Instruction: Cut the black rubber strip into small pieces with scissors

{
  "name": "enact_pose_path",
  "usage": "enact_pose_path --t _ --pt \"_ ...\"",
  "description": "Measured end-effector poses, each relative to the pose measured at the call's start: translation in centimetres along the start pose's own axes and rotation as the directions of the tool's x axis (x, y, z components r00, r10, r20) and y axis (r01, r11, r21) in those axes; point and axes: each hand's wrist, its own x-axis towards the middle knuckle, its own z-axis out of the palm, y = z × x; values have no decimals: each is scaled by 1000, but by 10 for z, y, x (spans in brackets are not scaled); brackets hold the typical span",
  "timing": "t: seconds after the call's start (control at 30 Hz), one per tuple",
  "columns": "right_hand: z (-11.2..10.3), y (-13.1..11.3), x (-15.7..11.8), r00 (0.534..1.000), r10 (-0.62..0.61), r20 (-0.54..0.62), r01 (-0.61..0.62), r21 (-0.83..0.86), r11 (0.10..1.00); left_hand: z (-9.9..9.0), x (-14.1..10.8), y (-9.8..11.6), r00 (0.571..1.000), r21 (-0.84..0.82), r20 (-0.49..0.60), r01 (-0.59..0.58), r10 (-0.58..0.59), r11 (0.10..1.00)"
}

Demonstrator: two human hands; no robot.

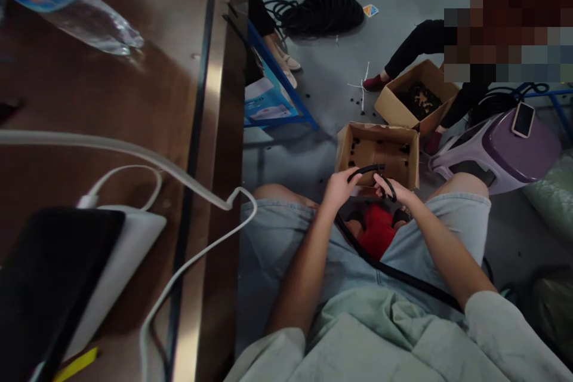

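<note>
My left hand (341,187) is closed around a long black rubber hose (398,271), with a short curved length of it poking out to the right over a cardboard box. From that hand the hose runs down across my lap and off toward my right side. My right hand (396,190) is closed on a thin black loop (389,185) close to the hose end. Whether this loop is a tool's handle or more hose, I cannot tell. Beneath both hands is the open cardboard box (378,131), with small black bits inside.
On my left stands a wooden table (179,89) with a bottle (76,12), a black phone (58,274) and a white cable (179,173). A second box (394,107) sits by another person's feet. A purple stool (514,149) holds a phone (523,119). Coiled black hose (329,11) lies on the floor.
</note>
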Motion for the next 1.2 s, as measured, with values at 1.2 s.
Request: enact_pose_path --t 1.2 --pt "-7 16 6 1000 -20 -22 17 -142 990 -1 -1 8 995 202 86 40 -59 978"
